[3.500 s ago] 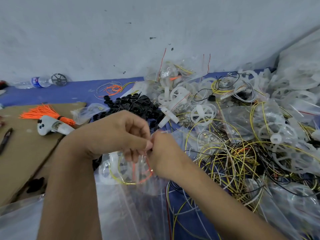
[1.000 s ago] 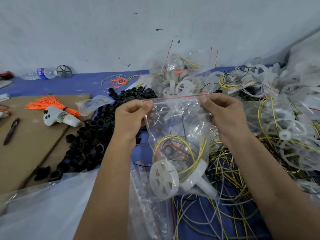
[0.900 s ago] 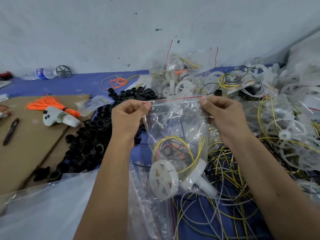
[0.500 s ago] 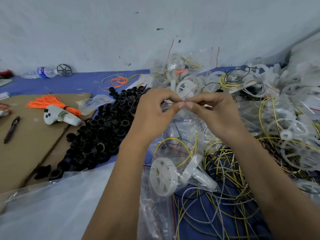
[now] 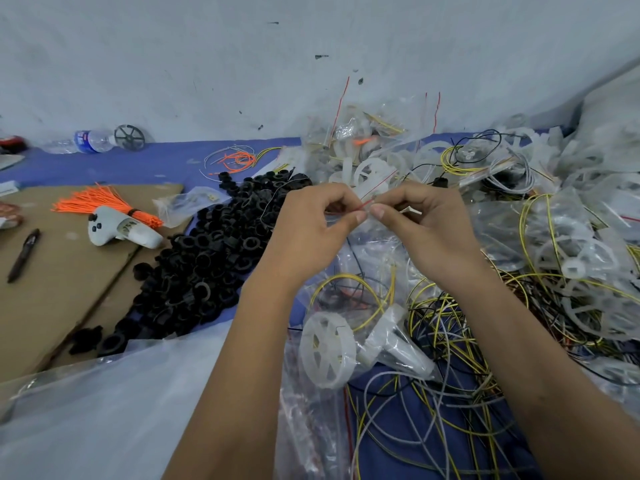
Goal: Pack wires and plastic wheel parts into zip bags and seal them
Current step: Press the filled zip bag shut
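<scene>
Both hands meet near the centre of the head view, thumbs and forefingers pinched together on the red-striped top edge of a clear zip bag. The left hand has its fingers curled tight, thumb tip pressing the seal strip; the right hand mirrors it, thumbnail facing the camera, its tip almost touching the left thumb. The bag hangs below them toward 6 o'clock, holding a translucent white wheel, a coil of yellow wire and thin black wire. At 9 o'clock of the hands lies a heap of black plastic rings, reaching just beside the left wrist. Farther out at 9 o'clock a cardboard sheet carries a white controller, an orange wire bundle and a pen. From 12 to 4 o'clock, filled bags and loose wheels crowd close to the right hand. Loose wires tangle at 5 o'clock under the right forearm. A large plastic sheet covers the 7 o'clock corner.
</scene>
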